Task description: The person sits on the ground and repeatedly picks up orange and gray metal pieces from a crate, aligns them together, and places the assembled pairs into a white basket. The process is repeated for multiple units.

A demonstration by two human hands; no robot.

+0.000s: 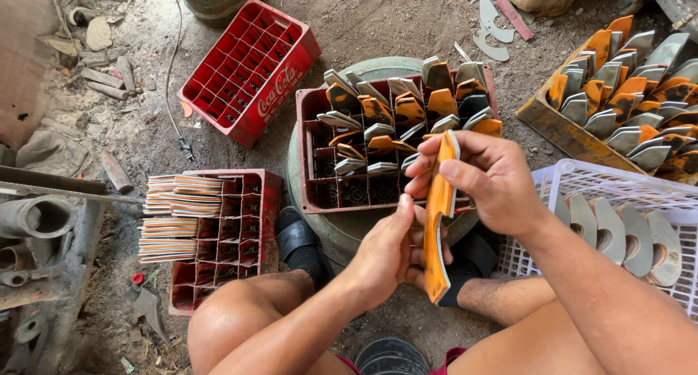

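We hold one orange knife handle upright between both hands, near the divided crate of fitted blades. Left hand fingers wrap its lower end; right hand fingers pinch its top, steadying it.

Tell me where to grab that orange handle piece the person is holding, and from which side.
Grip the orange handle piece at its bare middle, coming from the left. It stands nearly upright; the right hand covers its top and right side, and the left hand cups the lower part, so only the middle stretch is open.
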